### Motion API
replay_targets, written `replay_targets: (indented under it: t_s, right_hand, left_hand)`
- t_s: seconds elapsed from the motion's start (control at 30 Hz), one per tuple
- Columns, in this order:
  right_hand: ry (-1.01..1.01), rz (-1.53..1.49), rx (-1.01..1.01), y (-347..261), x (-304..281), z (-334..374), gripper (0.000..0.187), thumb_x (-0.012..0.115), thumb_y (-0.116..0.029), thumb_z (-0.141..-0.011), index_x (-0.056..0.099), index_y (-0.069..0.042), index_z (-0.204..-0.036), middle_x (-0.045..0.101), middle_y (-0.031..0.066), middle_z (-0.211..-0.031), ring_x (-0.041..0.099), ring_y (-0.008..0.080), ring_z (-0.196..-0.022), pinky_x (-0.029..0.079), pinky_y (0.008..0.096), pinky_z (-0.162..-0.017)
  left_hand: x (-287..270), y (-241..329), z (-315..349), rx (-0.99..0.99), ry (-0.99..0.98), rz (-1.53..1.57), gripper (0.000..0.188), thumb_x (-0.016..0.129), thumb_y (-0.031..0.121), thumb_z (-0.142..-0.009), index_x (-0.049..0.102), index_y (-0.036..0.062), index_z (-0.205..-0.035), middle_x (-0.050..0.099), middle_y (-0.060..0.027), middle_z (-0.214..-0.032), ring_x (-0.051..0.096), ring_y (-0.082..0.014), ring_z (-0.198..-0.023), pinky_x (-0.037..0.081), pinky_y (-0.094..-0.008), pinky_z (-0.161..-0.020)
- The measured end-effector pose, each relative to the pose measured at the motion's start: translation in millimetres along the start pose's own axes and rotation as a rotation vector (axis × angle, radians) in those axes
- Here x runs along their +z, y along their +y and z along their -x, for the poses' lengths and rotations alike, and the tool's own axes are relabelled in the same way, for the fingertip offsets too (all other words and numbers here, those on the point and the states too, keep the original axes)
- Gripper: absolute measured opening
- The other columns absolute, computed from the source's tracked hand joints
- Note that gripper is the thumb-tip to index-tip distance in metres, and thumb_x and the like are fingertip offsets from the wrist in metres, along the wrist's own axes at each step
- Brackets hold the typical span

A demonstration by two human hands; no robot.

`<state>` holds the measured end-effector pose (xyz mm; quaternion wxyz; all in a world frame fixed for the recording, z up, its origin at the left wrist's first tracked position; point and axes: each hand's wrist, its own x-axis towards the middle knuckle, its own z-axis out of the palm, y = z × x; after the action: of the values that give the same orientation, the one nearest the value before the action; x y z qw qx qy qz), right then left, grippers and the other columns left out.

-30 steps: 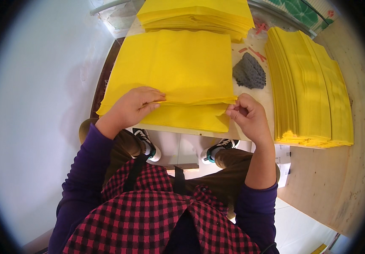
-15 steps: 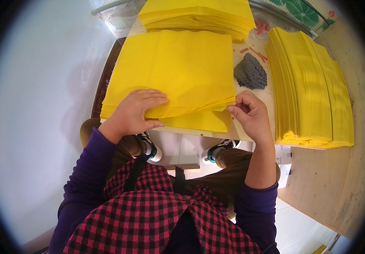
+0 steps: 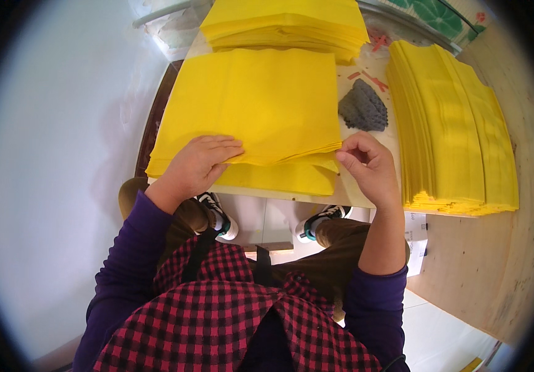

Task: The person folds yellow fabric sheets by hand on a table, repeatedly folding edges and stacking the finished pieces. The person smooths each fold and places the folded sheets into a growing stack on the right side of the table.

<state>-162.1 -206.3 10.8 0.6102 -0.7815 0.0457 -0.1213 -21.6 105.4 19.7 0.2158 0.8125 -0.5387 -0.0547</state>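
A pile of yellow cloth sheets (image 3: 260, 93) lies at the table's front edge before me. My left hand (image 3: 203, 160) is on its near edge, fingers stretched over the top and thumb below, closed on the upper sheets. At the near right corner my right hand (image 3: 369, 162) has thumb and forefinger pinched together at the edges of several sheets. Those upper sheets are raised a little in front, and a lower yellow sheet (image 3: 279, 180) shows beneath them. Both thumb tips are partly hidden.
Another yellow stack (image 3: 285, 28) stands behind the pile. A tall yellow stack (image 3: 446, 130) is on the right. Between them lie a crumpled dark grey cloth (image 3: 364, 105) and red strips (image 3: 375, 80). A white wall (image 3: 68, 155) is on the left.
My left thumb has moved up from below the pile to the edge of the upper sheets. My right hand stays at the corner, its fingers drawn closer together. The view has shifted slightly.
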Motion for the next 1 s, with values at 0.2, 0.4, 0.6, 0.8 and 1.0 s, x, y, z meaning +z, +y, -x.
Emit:
replay_targets:
  t_s: [0.2, 0.4, 0.6, 0.8, 1.0]
  right_hand:
    - [0.076, 0.049, -0.118, -6.7, -7.8, 2.3, 0.039, 0.079, -0.013, -0.073, 0.064, -0.005, -0.107, 0.059, 0.0038, -0.107, 0.055, 0.015, -0.093, 0.044, 0.0284, -0.085]
    - [-0.017, 0.41, -0.35, -20.0, 14.6, 9.4, 0.061, 0.082, -0.014, -0.066, 0.058, -0.005, -0.122, 0.057, 0.0104, -0.129, 0.054, 0.027, -0.117, 0.041, 0.0352, -0.1]
    - [-0.061, 0.516, -0.325, -0.9, 19.4, 3.7, 0.037, 0.067, 0.01, -0.067, 0.066, -0.002, -0.102, 0.066, 0.0128, -0.101, 0.06, 0.0314, -0.098, 0.047, 0.0375, -0.087]
    - [-0.009, 0.419, -0.258, 5.9, 13.0, 1.9, 0.031, 0.062, 0.008, -0.065, 0.068, -0.003, -0.093, 0.067, 0.0161, -0.092, 0.061, 0.0355, -0.091, 0.049, 0.0406, -0.081]
    - [-0.036, 0.359, -0.309, 7.3, 23.8, 2.3, 0.03, 0.065, 0.007, -0.068, 0.069, -0.003, -0.096, 0.067, 0.0148, -0.09, 0.062, 0.035, -0.089, 0.049, 0.0394, -0.081]
  left_hand:
    - [-0.4, 0.2, -1.3, -0.053, -0.01, 0.021, 0.036, 0.054, 0.002, -0.084, 0.062, 0.0029, -0.119, 0.062, -0.0127, -0.125, 0.053, -0.0316, -0.121, 0.04, -0.0407, -0.103]
    - [-0.9, 0.6, -1.5, -0.073, -0.005, 0.039, 0.032, 0.055, 0.004, -0.088, 0.062, 0.0032, -0.119, 0.062, -0.0123, -0.123, 0.054, -0.0312, -0.12, 0.04, -0.0404, -0.103]
    - [-1.0, -0.9, -2.3, -0.05, -0.016, 0.04, 0.033, 0.055, 0.003, -0.086, 0.062, 0.0032, -0.119, 0.062, -0.0125, -0.123, 0.054, -0.0316, -0.12, 0.041, -0.0406, -0.102]
    - [0.9, -3.7, -1.2, -0.033, 0.002, 0.038, 0.034, 0.055, 0.002, -0.085, 0.062, 0.003, -0.118, 0.062, -0.0128, -0.123, 0.054, -0.0322, -0.119, 0.041, -0.0414, -0.103]
    - [-0.3, -0.3, -0.9, -0.048, -0.011, 0.041, 0.035, 0.055, 0.002, -0.084, 0.061, 0.0032, -0.119, 0.061, -0.0134, -0.125, 0.053, -0.0317, -0.121, 0.04, -0.0418, -0.104]
